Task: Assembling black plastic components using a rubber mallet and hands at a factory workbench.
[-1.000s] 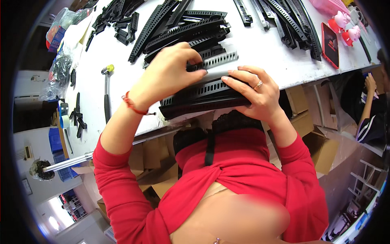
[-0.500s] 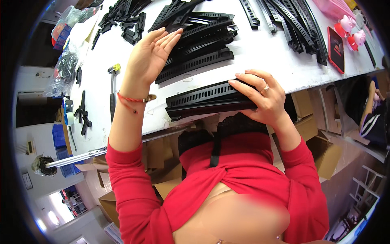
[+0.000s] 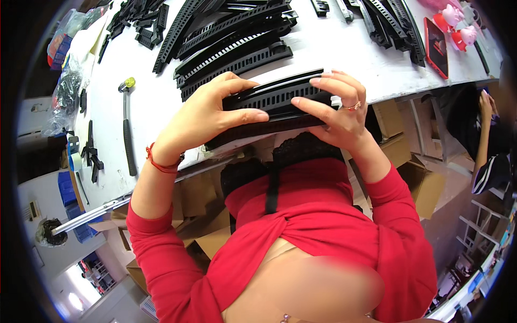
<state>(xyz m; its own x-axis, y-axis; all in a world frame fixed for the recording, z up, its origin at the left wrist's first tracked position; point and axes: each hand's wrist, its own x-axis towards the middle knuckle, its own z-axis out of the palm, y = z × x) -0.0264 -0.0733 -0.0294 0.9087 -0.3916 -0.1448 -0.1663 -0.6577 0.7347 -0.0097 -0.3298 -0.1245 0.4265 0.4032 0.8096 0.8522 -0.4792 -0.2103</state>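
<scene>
Several black slotted plastic strips [image 3: 280, 98] lie together at the table's near edge, held between my two hands. My left hand [image 3: 215, 110] pinches their left part, thumb along the near side and fingers over the far side. At the right end my right hand [image 3: 342, 107], with a ring on one finger, grips the same strips, its fingers over the top. A thin strip with a pale edge shows along their far side. Just beyond is a pile of more black slotted strips [image 3: 231, 62]. My hands hide both ends of the held strips in part.
A hammer [image 3: 127, 129] with a yellow head lies left on the white table [image 3: 161, 107]. Small black parts [image 3: 151, 27] are heaped at far left. More strips [image 3: 390, 24], a red phone [image 3: 436, 48] and pink figurines [image 3: 455, 27] lie right. Cardboard boxes [image 3: 420, 183] stand below; another person's arm [image 3: 483, 129] shows at right.
My left hand has come down from beside the pile, where it was open, and has closed on the strips. My right hand keeps hold of them. The whole view has shifted slightly.
</scene>
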